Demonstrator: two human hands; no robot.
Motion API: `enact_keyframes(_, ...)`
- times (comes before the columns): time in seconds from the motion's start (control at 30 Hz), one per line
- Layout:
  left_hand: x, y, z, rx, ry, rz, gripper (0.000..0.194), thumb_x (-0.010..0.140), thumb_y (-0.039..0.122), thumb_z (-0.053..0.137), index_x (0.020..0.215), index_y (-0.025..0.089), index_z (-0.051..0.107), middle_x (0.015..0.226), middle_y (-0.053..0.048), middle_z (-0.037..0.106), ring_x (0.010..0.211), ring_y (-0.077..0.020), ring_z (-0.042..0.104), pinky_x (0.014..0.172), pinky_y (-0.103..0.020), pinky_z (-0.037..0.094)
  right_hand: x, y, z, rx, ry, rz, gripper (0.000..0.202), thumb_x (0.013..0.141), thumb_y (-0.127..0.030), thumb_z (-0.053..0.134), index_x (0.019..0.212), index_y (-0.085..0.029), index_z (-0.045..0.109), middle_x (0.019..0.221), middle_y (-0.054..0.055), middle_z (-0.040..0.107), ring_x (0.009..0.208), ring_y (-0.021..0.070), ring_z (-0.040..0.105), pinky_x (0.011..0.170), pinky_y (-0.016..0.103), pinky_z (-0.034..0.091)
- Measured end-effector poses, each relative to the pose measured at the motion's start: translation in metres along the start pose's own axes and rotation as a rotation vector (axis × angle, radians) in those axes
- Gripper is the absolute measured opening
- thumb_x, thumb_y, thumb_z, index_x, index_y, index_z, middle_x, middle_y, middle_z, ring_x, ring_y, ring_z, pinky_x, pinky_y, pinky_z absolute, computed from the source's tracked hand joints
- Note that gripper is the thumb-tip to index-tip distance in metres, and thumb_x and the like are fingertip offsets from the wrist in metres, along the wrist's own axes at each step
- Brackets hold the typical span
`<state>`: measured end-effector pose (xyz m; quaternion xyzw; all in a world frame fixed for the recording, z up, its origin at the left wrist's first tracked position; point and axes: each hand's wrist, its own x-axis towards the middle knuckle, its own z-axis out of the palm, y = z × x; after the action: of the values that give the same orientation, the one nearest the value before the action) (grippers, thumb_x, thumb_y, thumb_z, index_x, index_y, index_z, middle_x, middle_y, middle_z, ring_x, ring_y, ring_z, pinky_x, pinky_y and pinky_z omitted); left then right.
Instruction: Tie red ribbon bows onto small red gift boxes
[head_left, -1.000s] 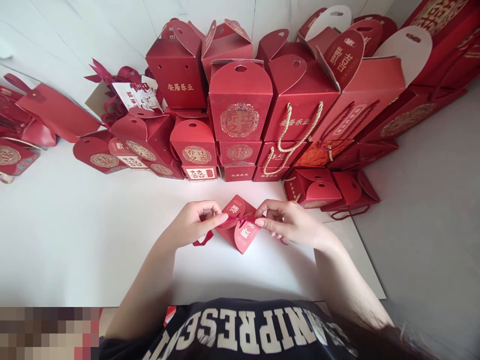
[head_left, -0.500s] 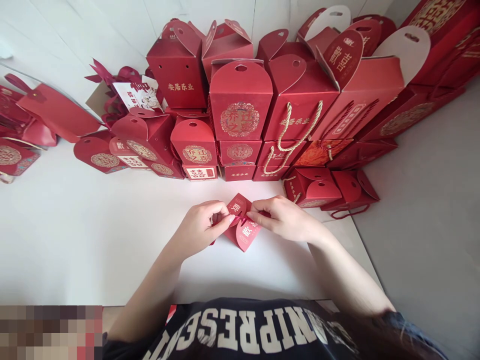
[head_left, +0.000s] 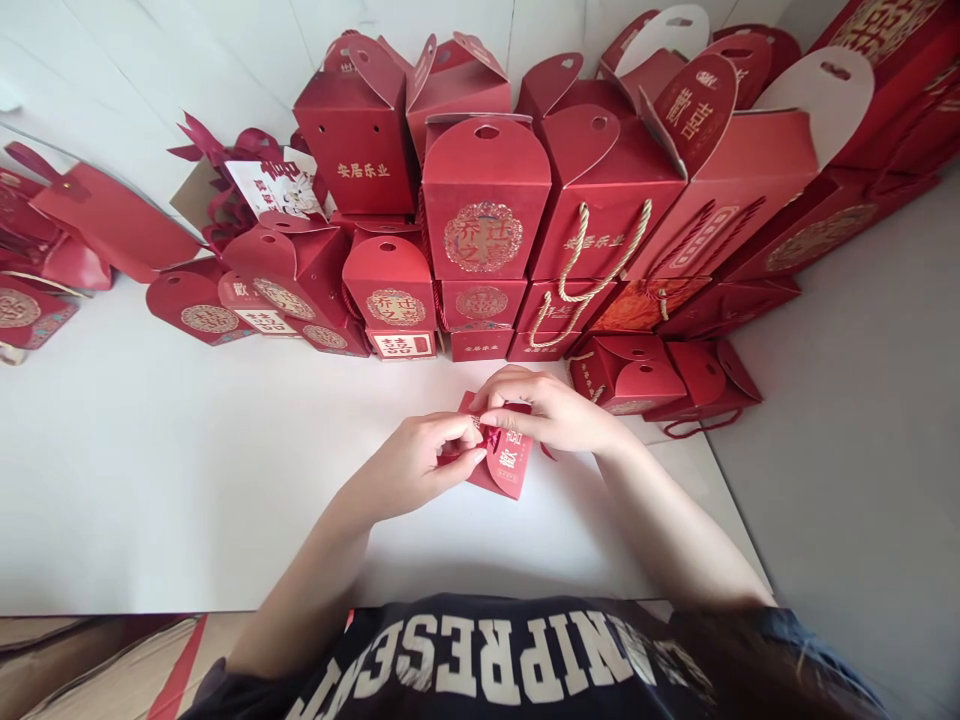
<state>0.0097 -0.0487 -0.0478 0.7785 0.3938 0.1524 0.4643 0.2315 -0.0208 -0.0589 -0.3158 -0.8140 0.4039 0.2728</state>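
Note:
A small red gift box (head_left: 504, 478) with curved flaps and white characters lies on the white table in front of me. Dark red ribbon (head_left: 493, 437) is gathered at the middle of its top, and a loose ribbon tail shows at the right of the box. From the left, my left hand (head_left: 427, 458) is closed in a pinch at the ribbon. My right hand (head_left: 536, 408) comes over the box's far side, its thumb and fingers also pinching the ribbon. Both sets of fingertips nearly meet and partly cover the knot and the box's far flap.
Stacked red gift boxes (head_left: 486, 200) line the back of the white table (head_left: 187, 480). Smaller red boxes (head_left: 630, 375) with cord handles sit at the right, beside a grey wall (head_left: 855, 430). Ribbon bows (head_left: 225, 175) and more boxes lie at the left. Cardboard (head_left: 97, 665) shows below the table edge.
My hands have drawn together over the box, the right one shifting left to the knot. The box has turned somewhat and its near corner has moved right.

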Motion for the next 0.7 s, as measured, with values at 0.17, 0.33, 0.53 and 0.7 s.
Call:
enact_keyframes(0.17,-0.003,0.000,-0.008,0.003,0.057,0.001,0.022,0.091,0.024,0.048,0.070,0.018,0.043,0.071,0.002,0.050,0.067,-0.0110,0.047,0.062,-0.023,0.038,-0.002,0.001,-0.004,-0.088,0.086,0.135,0.033,0.094,-0.043,0.055,0.073,-0.017,0.059,0.072,0.001,0.059,0.066,0.0124,0.050,0.066,0.026,0.039)
enact_keyframes(0.33,-0.006,0.002,-0.016,0.142,0.253,-0.021,0.020,0.092,0.031,0.052,0.077,0.018,0.052,0.078,0.001,0.058,0.069,-0.0107,0.050,0.063,-0.022,0.040,-0.016,-0.009,-0.011,0.097,-0.015,0.228,0.037,0.092,-0.049,0.056,0.074,-0.017,0.060,0.065,0.000,0.060,0.060,0.0110,0.052,0.060,0.024,0.040)
enact_keyframes(0.53,-0.002,0.003,-0.007,0.087,0.244,-0.155,0.024,0.092,0.041,0.053,0.081,0.019,0.056,0.071,0.003,0.059,0.060,-0.0099,0.049,0.056,-0.021,0.038,-0.022,-0.008,-0.005,0.096,-0.027,0.286,0.027,0.092,-0.044,0.058,0.083,-0.018,0.060,0.066,-0.002,0.059,0.057,0.0098,0.049,0.057,0.023,0.038)
enact_keyframes(0.7,0.002,-0.003,-0.002,0.086,0.305,-0.159,0.027,0.090,0.042,0.055,0.078,0.018,0.060,0.066,0.003,0.058,0.059,-0.0105,0.047,0.058,-0.022,0.038,-0.020,-0.006,-0.004,-0.020,0.039,0.234,0.015,0.090,-0.032,0.060,0.091,-0.018,0.066,0.079,0.000,0.065,0.067,0.0119,0.054,0.066,0.024,0.040)
